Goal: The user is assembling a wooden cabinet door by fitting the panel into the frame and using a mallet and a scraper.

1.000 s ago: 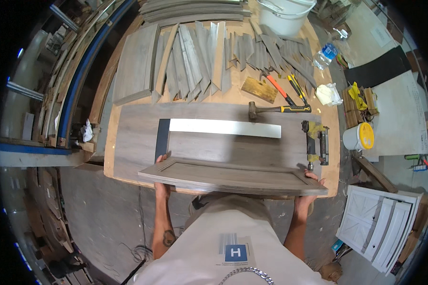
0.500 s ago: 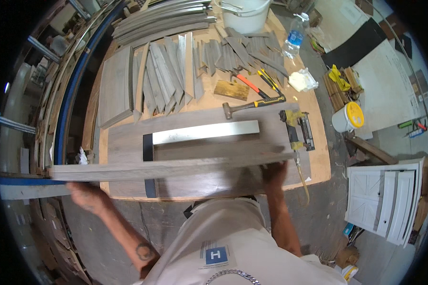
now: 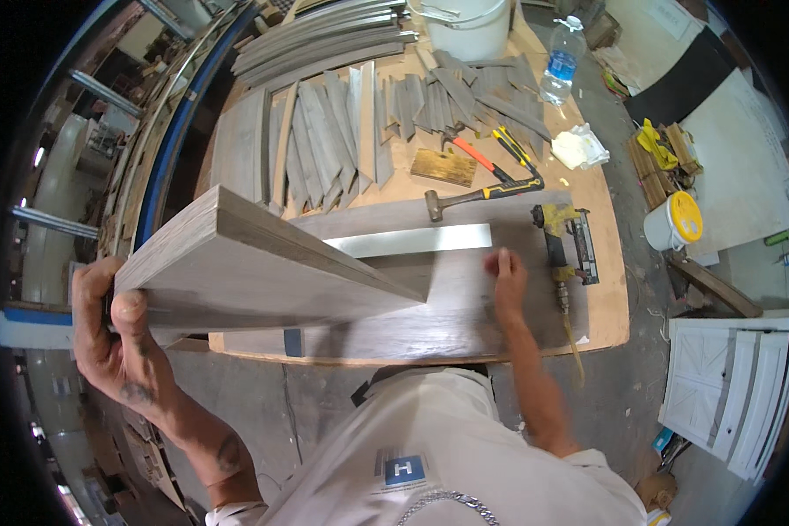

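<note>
My left hand (image 3: pixel 118 333) grips the near-left end of a grey wood-grain panel (image 3: pixel 254 280), thumb on the near face and fingers behind. The panel's left end is raised, while its far end reaches down toward the grey board (image 3: pixel 386 337) on the table. A seam runs along its thick edge. Under and behind it lies a try square, its pale metal blade (image 3: pixel 430 240) partly covered and its black stock (image 3: pixel 293 343) showing at the front. My right hand (image 3: pixel 508 285) is off the panel beside the blade's right end; its fingers are blurred, and nothing shows in them.
A yellow-and-black nail gun (image 3: pixel 561 245) with its hose lies at the table's right. Behind are a hammer (image 3: pixel 482 195), another orange-handled tool (image 3: pixel 473 151), a wooden block (image 3: pixel 444 167) and many grey strips (image 3: pixel 324 131). A water bottle (image 3: pixel 561 66) and white bucket (image 3: pixel 469 31) stand farther back.
The panel was held level across the table by both hands. Its left end has come up and swung toward me, and my right hand has let go of it.
</note>
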The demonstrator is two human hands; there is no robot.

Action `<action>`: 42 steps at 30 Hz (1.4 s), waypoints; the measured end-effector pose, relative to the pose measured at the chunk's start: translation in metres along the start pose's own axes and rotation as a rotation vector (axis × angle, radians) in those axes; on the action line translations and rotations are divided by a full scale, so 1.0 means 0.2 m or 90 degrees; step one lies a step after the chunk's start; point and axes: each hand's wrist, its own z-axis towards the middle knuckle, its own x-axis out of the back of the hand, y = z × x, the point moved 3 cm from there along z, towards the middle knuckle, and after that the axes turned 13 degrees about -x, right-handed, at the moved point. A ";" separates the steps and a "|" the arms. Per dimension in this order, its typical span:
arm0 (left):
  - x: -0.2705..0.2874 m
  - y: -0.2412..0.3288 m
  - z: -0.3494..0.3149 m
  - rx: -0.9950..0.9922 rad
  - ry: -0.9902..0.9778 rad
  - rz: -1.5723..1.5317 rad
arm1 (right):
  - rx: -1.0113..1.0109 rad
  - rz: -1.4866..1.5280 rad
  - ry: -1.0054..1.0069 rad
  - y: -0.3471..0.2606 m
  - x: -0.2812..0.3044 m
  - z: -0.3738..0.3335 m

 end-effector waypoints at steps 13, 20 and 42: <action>0.16 -0.13 -0.13 -0.181 -0.002 0.056 | 0.485 -1.074 -0.151 -0.35 -0.29 0.79; 0.30 -0.34 -0.25 -0.106 0.105 -0.154 | 0.415 -1.060 -0.126 -0.77 -0.26 0.48; 0.17 -0.55 -0.32 -0.066 0.223 -0.393 | 0.822 -0.667 -0.318 -2.25 -1.13 -1.54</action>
